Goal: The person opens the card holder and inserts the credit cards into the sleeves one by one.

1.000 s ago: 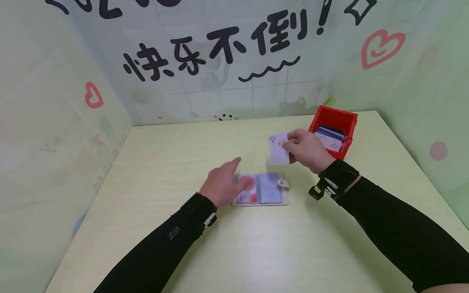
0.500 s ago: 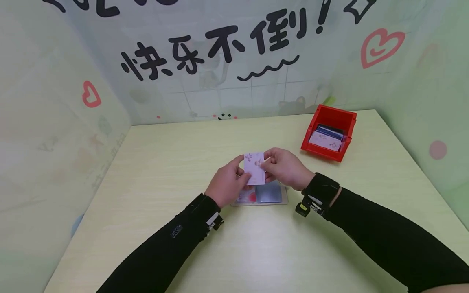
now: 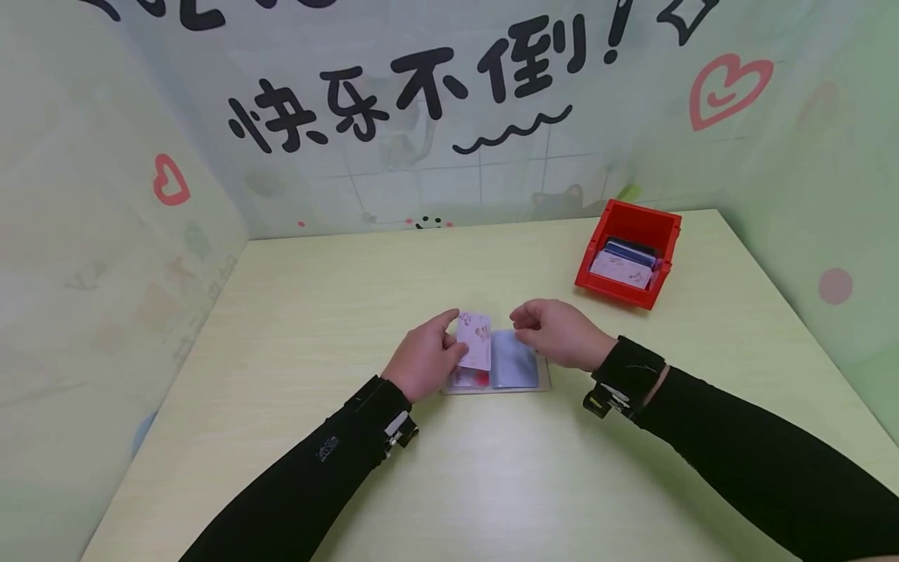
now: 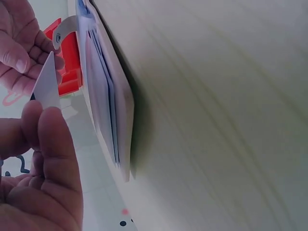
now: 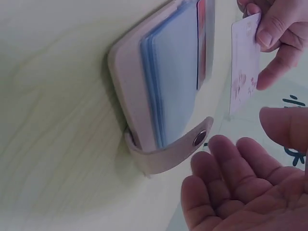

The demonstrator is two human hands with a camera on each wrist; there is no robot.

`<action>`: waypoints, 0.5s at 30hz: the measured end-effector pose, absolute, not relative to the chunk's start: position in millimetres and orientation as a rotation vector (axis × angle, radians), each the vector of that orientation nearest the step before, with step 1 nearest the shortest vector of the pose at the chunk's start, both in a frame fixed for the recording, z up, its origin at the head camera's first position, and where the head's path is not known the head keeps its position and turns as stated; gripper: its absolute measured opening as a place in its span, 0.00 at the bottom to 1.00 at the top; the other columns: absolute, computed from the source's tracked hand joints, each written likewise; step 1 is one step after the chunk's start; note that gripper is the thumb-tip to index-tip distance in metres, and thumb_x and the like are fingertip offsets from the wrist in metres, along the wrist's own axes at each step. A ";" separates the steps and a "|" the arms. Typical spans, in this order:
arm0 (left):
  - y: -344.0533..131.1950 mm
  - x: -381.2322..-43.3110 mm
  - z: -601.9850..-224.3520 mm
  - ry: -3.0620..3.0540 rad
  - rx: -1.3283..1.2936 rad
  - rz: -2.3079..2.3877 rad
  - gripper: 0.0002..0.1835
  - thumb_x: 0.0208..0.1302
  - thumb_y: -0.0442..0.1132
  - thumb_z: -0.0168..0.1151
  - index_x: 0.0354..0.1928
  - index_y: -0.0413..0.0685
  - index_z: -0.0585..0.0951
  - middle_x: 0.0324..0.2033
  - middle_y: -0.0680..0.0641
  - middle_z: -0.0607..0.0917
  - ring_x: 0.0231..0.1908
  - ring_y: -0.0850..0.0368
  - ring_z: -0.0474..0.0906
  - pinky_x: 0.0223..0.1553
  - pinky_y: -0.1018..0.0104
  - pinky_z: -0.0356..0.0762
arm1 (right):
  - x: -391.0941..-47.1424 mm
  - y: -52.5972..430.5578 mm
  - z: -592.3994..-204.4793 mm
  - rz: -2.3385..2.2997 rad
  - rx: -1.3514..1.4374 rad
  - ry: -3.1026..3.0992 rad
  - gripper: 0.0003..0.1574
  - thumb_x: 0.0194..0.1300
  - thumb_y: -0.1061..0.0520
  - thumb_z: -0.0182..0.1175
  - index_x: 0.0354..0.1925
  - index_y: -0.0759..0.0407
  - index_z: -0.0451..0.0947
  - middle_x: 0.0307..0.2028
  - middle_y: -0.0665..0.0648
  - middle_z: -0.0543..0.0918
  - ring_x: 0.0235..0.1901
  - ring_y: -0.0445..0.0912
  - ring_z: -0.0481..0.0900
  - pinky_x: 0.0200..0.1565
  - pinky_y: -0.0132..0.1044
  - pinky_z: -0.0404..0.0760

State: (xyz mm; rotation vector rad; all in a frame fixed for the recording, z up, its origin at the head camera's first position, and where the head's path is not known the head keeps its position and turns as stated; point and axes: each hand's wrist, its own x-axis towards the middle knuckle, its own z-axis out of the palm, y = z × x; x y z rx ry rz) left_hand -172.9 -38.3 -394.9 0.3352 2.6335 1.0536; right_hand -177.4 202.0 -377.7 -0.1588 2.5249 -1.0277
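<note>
My left hand (image 3: 424, 357) pinches a pale pink card (image 3: 474, 340) between thumb and fingers. The card, printed with small flowers, is held above the left page of an open card holder (image 5: 168, 77). Clear bluish sleeves (image 3: 515, 361) fill the holder's right side, and a red-patterned card (image 3: 481, 379) shows in its left page. A strap with a metal snap (image 5: 199, 138) sticks out from the holder's edge. My right hand (image 3: 564, 334), holding nothing, hovers just right of the card with fingers loosely bent, over the holder's upper right corner.
A red bin (image 3: 618, 293) stands at the back right of the pale wooden table (image 3: 316, 312), with several cards (image 3: 622, 268) in it. Printed walls (image 3: 393, 140) close off the back and both sides.
The right hand brought the card leftward from beside the red bin to the left hand, which took it. The right hand has since let go and drawn slightly back to the right.
</note>
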 end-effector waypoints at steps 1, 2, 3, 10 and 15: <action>-38.7 -172.9 -395.6 2.631 0.333 1.046 0.35 0.76 0.41 0.63 0.80 0.46 0.64 0.29 0.49 0.81 0.25 0.57 0.74 0.23 0.68 0.67 | -176.9 202.7 -378.0 -1.005 -0.160 2.527 0.27 0.76 0.55 0.62 0.68 0.61 0.76 0.61 0.62 0.84 0.59 0.56 0.82 0.63 0.50 0.83; -39.0 -172.9 -396.2 2.631 0.333 1.035 0.35 0.77 0.41 0.63 0.80 0.46 0.65 0.28 0.50 0.80 0.24 0.57 0.74 0.23 0.68 0.67 | -176.7 203.4 -378.4 -0.980 -0.161 2.531 0.27 0.76 0.54 0.62 0.68 0.61 0.77 0.61 0.62 0.84 0.59 0.56 0.81 0.63 0.51 0.83; -39.2 -172.8 -396.9 2.628 0.330 1.025 0.35 0.77 0.41 0.63 0.80 0.46 0.65 0.28 0.50 0.79 0.24 0.57 0.73 0.23 0.68 0.66 | -176.4 204.2 -379.0 -0.953 -0.162 2.531 0.27 0.75 0.54 0.63 0.68 0.61 0.77 0.61 0.62 0.84 0.59 0.56 0.81 0.63 0.51 0.83; -40.0 -170.8 -400.4 2.628 0.335 0.956 0.34 0.76 0.41 0.63 0.79 0.45 0.66 0.23 0.52 0.74 0.20 0.58 0.69 0.23 0.67 0.63 | -176.5 208.6 -382.3 -0.850 -0.164 2.519 0.31 0.73 0.54 0.65 0.70 0.61 0.76 0.62 0.63 0.82 0.60 0.57 0.80 0.63 0.50 0.84; -39.4 -170.6 -404.4 2.633 0.357 0.929 0.33 0.76 0.40 0.63 0.79 0.44 0.68 0.22 0.53 0.72 0.21 0.59 0.68 0.25 0.67 0.63 | -175.0 210.1 -383.2 -0.820 -0.180 2.513 0.31 0.73 0.55 0.65 0.71 0.62 0.75 0.64 0.63 0.82 0.62 0.57 0.80 0.64 0.51 0.82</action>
